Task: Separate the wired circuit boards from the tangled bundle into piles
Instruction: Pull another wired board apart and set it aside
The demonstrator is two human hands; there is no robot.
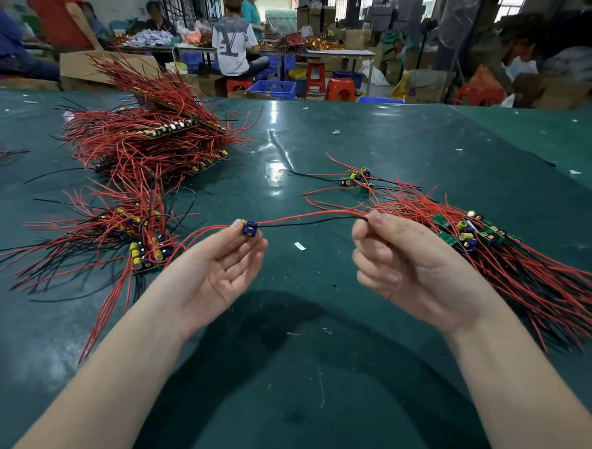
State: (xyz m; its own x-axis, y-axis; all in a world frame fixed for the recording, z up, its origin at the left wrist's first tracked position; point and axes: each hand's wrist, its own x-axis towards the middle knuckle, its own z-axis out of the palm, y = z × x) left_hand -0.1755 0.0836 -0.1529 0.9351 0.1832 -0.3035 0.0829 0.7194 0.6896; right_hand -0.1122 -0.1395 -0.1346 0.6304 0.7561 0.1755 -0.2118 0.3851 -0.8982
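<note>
seen from the head, the left hand pinches one small circuit board at centre; the right hand fingers grip its red and black wires, which run to the tangled bundle at three o'clock on the green surface. one board looks mid-extraction; next it probably needs drawing free toward the sorted pile at nine o'clock.

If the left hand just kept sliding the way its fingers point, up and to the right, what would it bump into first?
Probably nothing on the green table for a stretch. The left hand, pinching a small circuit board, points toward the little cluster of boards farther back, likely its first contact, though depth is hard to judge.
</note>
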